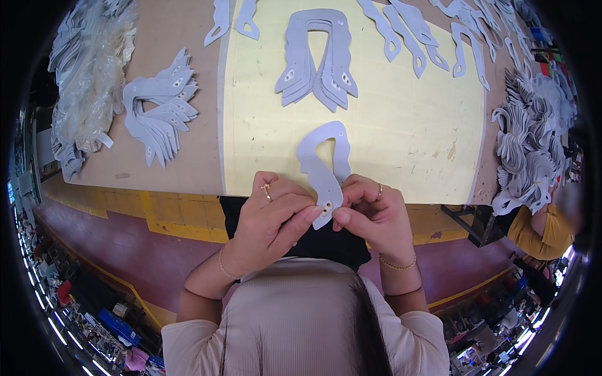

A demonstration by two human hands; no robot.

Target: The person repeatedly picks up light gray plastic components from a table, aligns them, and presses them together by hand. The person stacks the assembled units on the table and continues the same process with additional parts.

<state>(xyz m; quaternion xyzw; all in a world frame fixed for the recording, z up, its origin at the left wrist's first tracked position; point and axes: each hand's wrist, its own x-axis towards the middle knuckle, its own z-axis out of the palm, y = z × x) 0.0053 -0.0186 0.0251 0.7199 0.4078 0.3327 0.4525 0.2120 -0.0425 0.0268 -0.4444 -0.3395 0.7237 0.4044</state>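
Observation:
A grey curved shoe-upper piece [316, 164] lies partly on the yellow sheet, its near end lifted at the table's front edge. That end has small holes and is pinched from both sides. My left hand [279, 210] grips its left edge between thumb and fingers. On the other edge, my right hand [375, 210] is closed with thumb and forefinger at the tip. Just beyond lies a fanned stack of similar grey pieces [316, 47], bent in an upside-down U. The undersides of the fingers are hidden.
Another fanned stack [162, 109] lies left on brown board [182, 37]. Loose pieces [404, 34] spread across the far right of the yellow sheet [407, 135]. Clear plastic bags [100, 75] sit far left; bundled grey pieces [527, 147] pile up right, near another person's yellow sleeve [539, 235].

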